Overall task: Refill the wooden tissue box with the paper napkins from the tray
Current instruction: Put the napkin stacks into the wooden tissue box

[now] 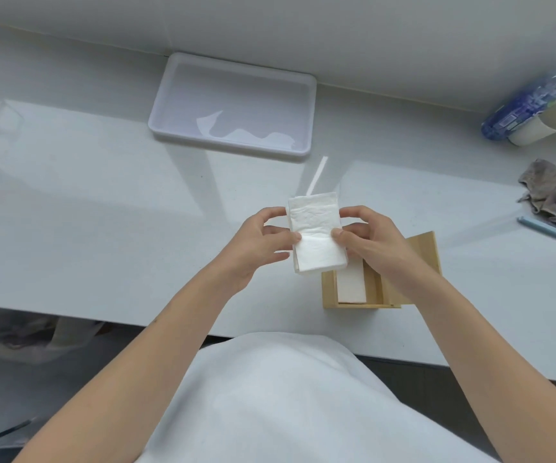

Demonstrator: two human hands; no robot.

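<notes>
Head view: wooden box holds napkins; tray nearly bare.

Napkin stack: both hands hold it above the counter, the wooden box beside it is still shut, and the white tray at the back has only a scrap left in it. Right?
Not quite. The wooden box is open, with white napkins already standing inside; the head view shows this. The rest holds: the left hand and right hand hold the napkin stack above the counter, and the white tray holds only a scrap.
</notes>
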